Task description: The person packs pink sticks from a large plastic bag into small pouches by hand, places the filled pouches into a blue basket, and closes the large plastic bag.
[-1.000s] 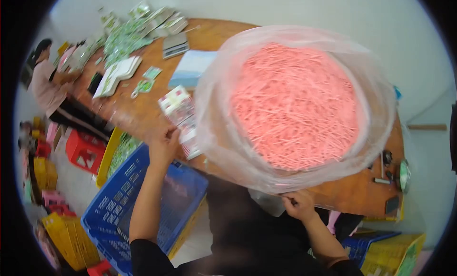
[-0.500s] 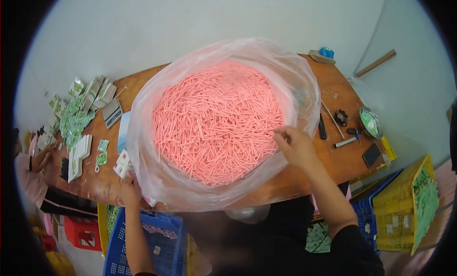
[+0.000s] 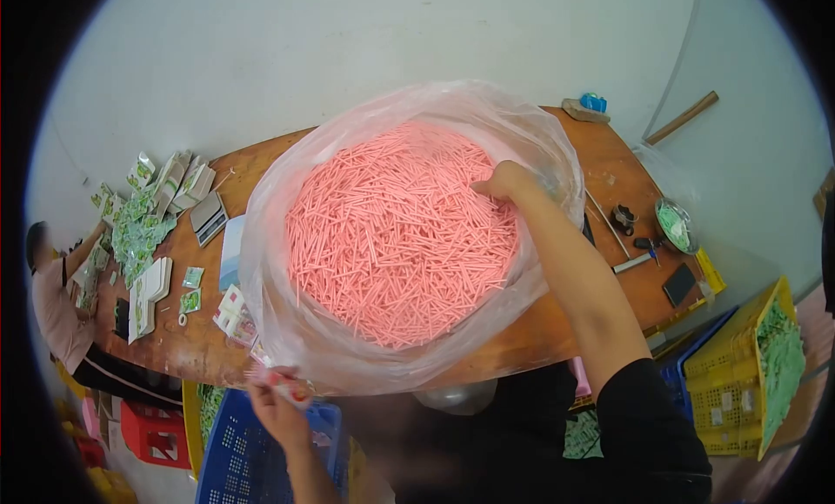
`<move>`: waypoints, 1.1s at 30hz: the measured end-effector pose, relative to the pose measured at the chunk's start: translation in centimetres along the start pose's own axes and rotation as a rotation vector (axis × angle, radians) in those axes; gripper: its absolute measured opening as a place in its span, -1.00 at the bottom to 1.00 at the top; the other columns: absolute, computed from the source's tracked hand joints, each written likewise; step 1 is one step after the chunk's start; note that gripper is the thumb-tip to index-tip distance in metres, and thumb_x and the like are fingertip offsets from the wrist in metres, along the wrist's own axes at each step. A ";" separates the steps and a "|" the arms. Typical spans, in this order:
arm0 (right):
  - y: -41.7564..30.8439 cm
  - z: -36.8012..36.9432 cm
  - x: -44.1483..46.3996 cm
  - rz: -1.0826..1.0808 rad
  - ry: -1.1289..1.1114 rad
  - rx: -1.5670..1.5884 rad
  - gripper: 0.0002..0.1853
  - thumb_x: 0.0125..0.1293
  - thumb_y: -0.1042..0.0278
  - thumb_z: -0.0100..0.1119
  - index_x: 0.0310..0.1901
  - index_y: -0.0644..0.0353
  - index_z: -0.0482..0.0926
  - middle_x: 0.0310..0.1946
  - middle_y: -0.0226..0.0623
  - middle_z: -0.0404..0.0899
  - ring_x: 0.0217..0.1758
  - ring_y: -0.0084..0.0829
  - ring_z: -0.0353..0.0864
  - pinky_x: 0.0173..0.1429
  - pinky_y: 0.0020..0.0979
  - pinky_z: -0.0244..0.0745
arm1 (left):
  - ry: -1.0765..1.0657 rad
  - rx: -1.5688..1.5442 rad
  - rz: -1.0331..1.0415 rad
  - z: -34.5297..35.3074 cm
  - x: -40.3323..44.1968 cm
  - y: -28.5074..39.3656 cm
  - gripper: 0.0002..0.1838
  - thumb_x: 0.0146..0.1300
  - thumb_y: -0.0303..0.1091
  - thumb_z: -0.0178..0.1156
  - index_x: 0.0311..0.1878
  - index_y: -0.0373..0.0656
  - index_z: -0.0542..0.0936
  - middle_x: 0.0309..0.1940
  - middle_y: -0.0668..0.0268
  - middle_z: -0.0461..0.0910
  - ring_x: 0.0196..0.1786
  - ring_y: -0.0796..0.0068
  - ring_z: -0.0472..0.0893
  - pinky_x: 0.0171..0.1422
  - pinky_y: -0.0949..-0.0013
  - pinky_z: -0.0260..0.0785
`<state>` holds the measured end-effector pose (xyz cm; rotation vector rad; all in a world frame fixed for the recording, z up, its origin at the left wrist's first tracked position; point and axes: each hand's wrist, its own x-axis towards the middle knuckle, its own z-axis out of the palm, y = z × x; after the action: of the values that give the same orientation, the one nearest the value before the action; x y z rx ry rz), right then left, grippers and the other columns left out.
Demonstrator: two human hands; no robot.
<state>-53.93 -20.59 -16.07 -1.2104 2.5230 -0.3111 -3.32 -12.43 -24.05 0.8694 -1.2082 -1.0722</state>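
Note:
A large clear plastic bag (image 3: 271, 243) stands wide-mouthed on the wooden table, full of thin pink sticks (image 3: 400, 243). At the far right side of the heap is my right hand (image 3: 507, 180), its fingers curled down against the sticks; their tips are hidden, so what they hold is unclear. Below the bag's near left edge, my left hand (image 3: 280, 410) grips a small printed packet (image 3: 291, 387) with pink and red on it, slightly blurred. Close to it, more printed packets (image 3: 233, 314) lie beside the bag.
Green packets (image 3: 139, 230), white boxes (image 3: 150, 297) and a scale (image 3: 209, 217) are at left, near another person (image 3: 65, 304). Tools, including a hammer (image 3: 633, 262), and a bowl (image 3: 677, 226) lie at right. Blue (image 3: 235, 452) and yellow crates (image 3: 722, 382) stand below the table.
My right hand has moved from the heap's near right edge to its far right side. My left hand has drawn back toward me and now holds a packet. The other person has shifted.

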 end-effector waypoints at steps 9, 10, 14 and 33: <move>0.1 2.8 2.2 -0.266 0.100 -0.075 -0.45 0.25 -0.11 0.23 -0.15 0.38 0.67 -0.18 0.11 0.69 -0.08 0.00 0.68 0.05 -0.17 0.54 | -0.237 -0.176 -0.251 8.9 -3.7 -0.5 -0.79 0.18 -0.73 0.25 -0.14 -0.29 0.54 -0.27 0.23 0.65 -0.18 0.50 0.65 -0.05 0.46 0.53; 0.5 2.8 1.9 -0.332 0.190 -0.041 -0.46 0.25 -0.09 0.23 -0.20 0.38 0.66 -0.22 0.11 0.69 -0.11 0.01 0.68 0.03 -0.15 0.53 | -0.228 -0.179 -0.241 9.3 -3.2 -0.6 -0.81 0.18 -0.71 0.27 -0.16 -0.31 0.56 -0.27 0.23 0.65 -0.17 0.49 0.65 -0.06 0.46 0.52; 0.7 2.5 -1.3 -0.477 0.425 0.137 -0.51 0.27 -0.06 0.22 -0.37 0.35 0.61 -0.38 0.06 0.65 -0.25 0.02 0.64 -0.09 -0.10 0.51 | -0.250 -0.148 -0.272 9.6 -2.4 -2.3 -0.84 0.19 -0.65 0.31 -0.17 -0.33 0.58 -0.23 0.22 0.67 -0.15 0.52 0.64 -0.07 0.46 0.50; 0.6 3.4 -4.1 -0.643 0.470 0.357 -0.58 0.31 0.07 0.30 -0.45 0.33 0.55 -0.63 -0.18 0.44 -0.58 -0.32 0.37 -0.38 -0.28 0.33 | -0.322 -0.207 -0.298 17.6 -0.4 -2.7 -0.79 0.47 -0.36 0.13 -0.14 -0.30 0.66 -0.39 0.33 0.69 -0.36 0.66 0.62 -0.26 0.54 0.47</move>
<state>-50.67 -17.14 -18.63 -1.9245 2.1804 -1.2638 -21.16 -12.37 -23.74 0.7476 -1.2255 -1.5968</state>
